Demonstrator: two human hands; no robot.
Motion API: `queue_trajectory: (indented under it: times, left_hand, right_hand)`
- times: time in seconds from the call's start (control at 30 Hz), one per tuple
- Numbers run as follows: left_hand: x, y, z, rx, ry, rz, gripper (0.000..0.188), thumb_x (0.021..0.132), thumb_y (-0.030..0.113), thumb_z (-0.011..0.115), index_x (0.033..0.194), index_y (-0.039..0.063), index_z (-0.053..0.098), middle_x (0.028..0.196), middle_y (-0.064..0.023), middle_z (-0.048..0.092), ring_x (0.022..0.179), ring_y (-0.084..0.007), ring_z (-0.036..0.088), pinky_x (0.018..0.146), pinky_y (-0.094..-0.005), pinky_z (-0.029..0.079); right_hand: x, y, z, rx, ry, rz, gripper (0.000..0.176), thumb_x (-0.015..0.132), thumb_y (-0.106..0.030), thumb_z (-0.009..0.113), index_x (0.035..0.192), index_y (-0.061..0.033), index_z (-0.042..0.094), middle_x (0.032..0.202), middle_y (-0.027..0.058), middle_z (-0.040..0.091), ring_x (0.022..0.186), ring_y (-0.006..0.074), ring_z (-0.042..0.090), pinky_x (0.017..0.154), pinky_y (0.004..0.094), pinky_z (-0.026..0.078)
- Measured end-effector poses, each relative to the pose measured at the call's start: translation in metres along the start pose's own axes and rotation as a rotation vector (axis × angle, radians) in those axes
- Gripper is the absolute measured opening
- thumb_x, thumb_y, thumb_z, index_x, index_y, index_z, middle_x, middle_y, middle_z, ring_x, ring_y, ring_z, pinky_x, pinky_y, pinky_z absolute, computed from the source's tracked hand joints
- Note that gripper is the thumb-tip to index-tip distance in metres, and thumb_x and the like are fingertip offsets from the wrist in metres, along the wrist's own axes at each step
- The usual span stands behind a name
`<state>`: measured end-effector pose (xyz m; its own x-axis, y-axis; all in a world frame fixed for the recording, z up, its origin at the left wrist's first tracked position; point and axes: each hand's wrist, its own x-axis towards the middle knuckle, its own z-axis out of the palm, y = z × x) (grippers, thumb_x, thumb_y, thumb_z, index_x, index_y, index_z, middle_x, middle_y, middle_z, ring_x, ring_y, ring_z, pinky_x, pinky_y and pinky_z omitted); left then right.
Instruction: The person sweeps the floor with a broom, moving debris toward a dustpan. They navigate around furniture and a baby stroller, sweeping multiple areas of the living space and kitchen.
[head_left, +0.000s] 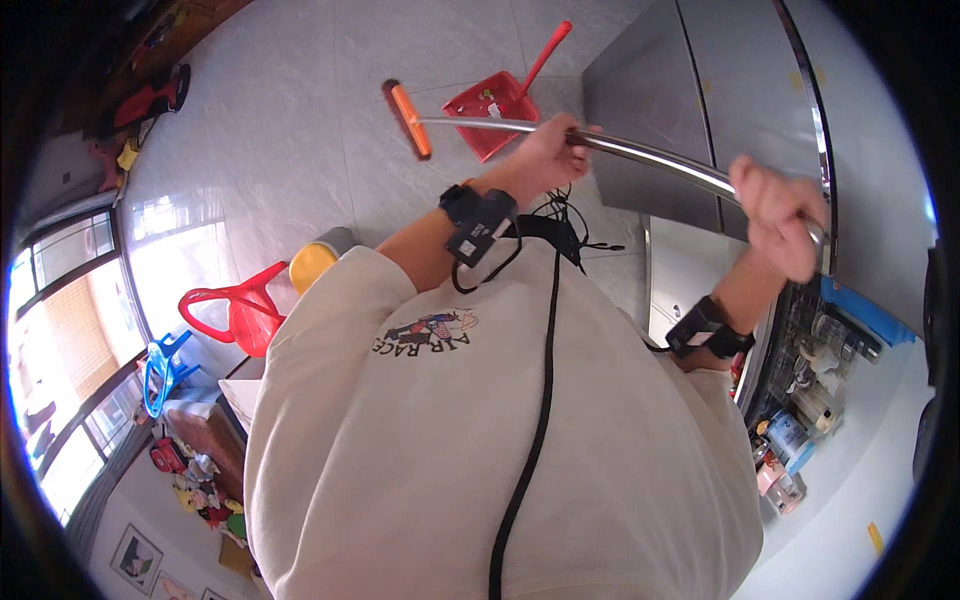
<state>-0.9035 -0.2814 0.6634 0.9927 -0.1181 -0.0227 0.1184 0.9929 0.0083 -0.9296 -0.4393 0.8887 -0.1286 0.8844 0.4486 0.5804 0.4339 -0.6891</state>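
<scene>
A broom with an orange head (411, 120) and dark bristles stands on the grey tiled floor. Around the middle of its metal handle (660, 155) my left hand (555, 152) is closed. Farther up, near the handle's end, my right hand (780, 214) grips it and looks slightly blurred. A red dustpan (487, 139) lies just right of the broom head, and the handle passes over it in view. Small light scraps and a yellowish piece are in the pan. Both wrists carry black strapped devices.
A grey refrigerator (652, 112) stands right of the dustpan. Black cables (559, 206) hang before my chest. At left are a red plastic chair (247, 311), a blue one (161, 371) and a yellow-topped stool (313, 268). Jars and containers (787, 439) fill a counter at right.
</scene>
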Motion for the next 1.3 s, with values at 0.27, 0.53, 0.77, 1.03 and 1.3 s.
queue_trajectory:
  times: [0.27,0.53,0.77,1.03,1.3]
  left_hand:
    - [0.009,0.03,-0.08,-0.032,0.23,0.037,0.006,0.076,0.01,0.048,0.073,0.007,0.045,0.061,-0.0016,0.04,0.041,-0.0082,0.029,0.045,-0.0216,0.029]
    - [0.024,-0.012,-0.004,0.061,-0.073,-0.123,0.009,0.081,0.011,0.045,0.076,0.005,0.047,0.059,-0.0004,0.039,0.044,-0.0075,0.031,0.048,-0.0227,0.03]
    - [0.009,-0.036,0.039,0.108,-0.198,-0.167,0.008,0.083,0.013,0.043,0.08,0.006,0.044,0.067,-0.002,0.043,0.048,-0.0101,0.036,0.048,-0.0244,0.031]
    - [-0.002,0.011,-0.008,0.088,-0.102,0.099,0.012,0.086,0.018,0.046,0.082,0.007,0.043,0.067,-0.0033,0.044,0.052,-0.0099,0.041,0.047,-0.0226,0.032]
    - [-0.043,0.032,-0.033,-0.033,-0.251,0.253,0.015,0.09,0.02,0.035,0.086,0.007,0.042,0.07,-0.0029,0.043,0.06,-0.0103,0.043,0.05,-0.022,0.032]
  right_hand:
    - [0.003,0.08,0.051,-0.039,0.166,0.217,0.012,0.066,0.005,0.042,0.068,0.0037,0.054,0.055,0.0053,0.047,0.051,0.0091,0.042,0.052,0.0224,0.036]
    - [-0.009,0.01,0.01,-0.142,0.037,0.034,0.005,0.072,-0.001,0.048,0.069,0.002,0.05,0.057,0.005,0.044,0.048,0.0136,0.036,0.054,0.0329,0.031]
    - [-0.018,-0.039,-0.012,-0.093,0.219,-0.067,0.011,0.072,-0.011,0.046,0.066,-0.0072,0.038,0.048,0.0001,0.036,0.045,0.0137,0.03,0.056,0.0334,0.027]
    - [0.026,0.079,-0.003,0.532,0.111,-0.063,0.037,0.079,-0.04,0.032,0.064,-0.0084,0.043,0.056,0.0021,0.037,0.055,0.0166,0.033,0.061,0.0307,0.026]
    - [0.085,0.09,0.055,0.362,-0.006,-0.069,0.068,0.07,-0.077,0.013,0.053,-0.013,0.031,0.047,-0.0014,0.032,0.043,0.0133,0.027,0.051,0.0278,0.028]
